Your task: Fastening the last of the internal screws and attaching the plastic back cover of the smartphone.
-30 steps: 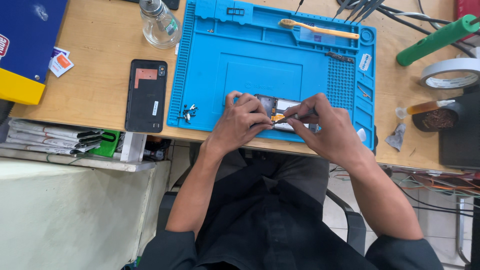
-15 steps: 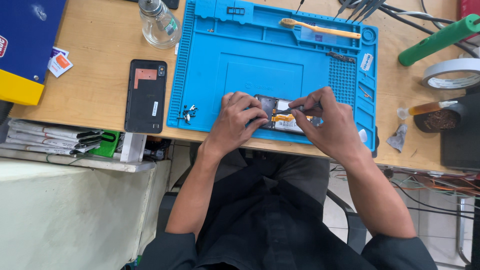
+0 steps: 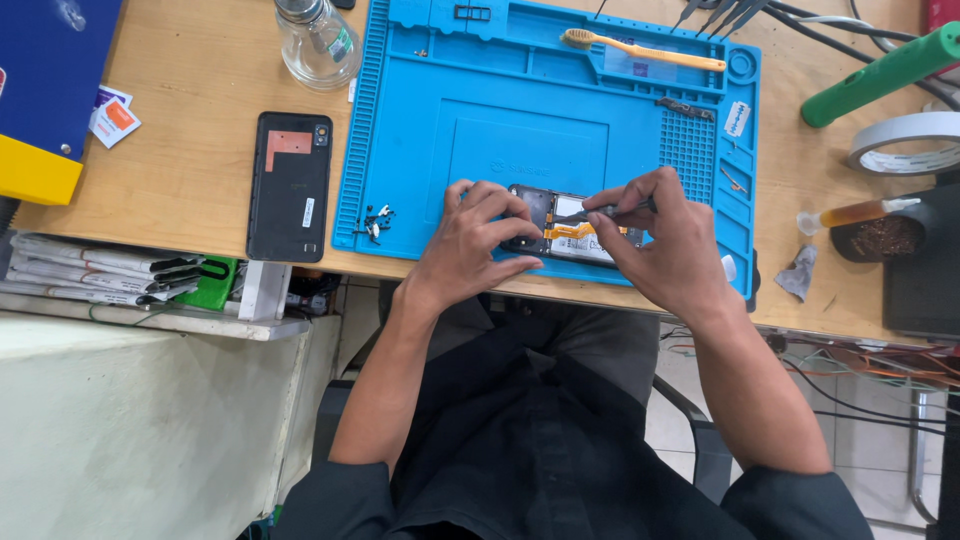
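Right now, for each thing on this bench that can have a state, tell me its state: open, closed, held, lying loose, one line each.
Phone: back off, insides exposed, flat on the blue mat.
Back cover: detached, lying on the table.
Left hand: pressing on the phone's left end.
Right hand: gripping a thin tool, tip over the phone.
Toothbrush: lying unused on the mat.
Screws: loose in a small cluster.
Glass bottle: upright.

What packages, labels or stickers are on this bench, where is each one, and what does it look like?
Blue and yellow box: far left desk edge, rectangular.
Small sachets: beside that box, white with orange patch.
Bottle label: on the clear glass bottle, small, greenish.
White sticker: on the black phone back cover, narrow strip, below a copper-coloured patch.
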